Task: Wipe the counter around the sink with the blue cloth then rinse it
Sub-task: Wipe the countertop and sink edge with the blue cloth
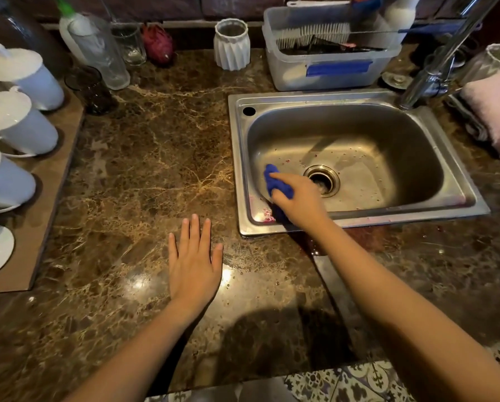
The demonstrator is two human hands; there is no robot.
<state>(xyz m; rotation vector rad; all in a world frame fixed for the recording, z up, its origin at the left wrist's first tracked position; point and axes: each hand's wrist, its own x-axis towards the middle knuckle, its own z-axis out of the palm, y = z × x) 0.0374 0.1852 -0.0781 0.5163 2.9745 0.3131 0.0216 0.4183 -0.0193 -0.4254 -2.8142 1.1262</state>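
Brown marbled stone counter (144, 175) fills my view. Nearest, left hand (193, 268) lies flat on it, fingers straight. At its 2 o'clock, right hand (298, 198) grips the bunched blue cloth (273, 178) on the near-left rim corner of the stainless steel sink (238, 158). Cloth looks soft, light, prob. wet; I'd keep it balled in the palm. Rim lip may snag. Open room at 9 o'clock; clear plastic tub (289, 74) crowds 12.

Patterned floor tiles (359, 381); dark wall (237, 7), possibly stone.
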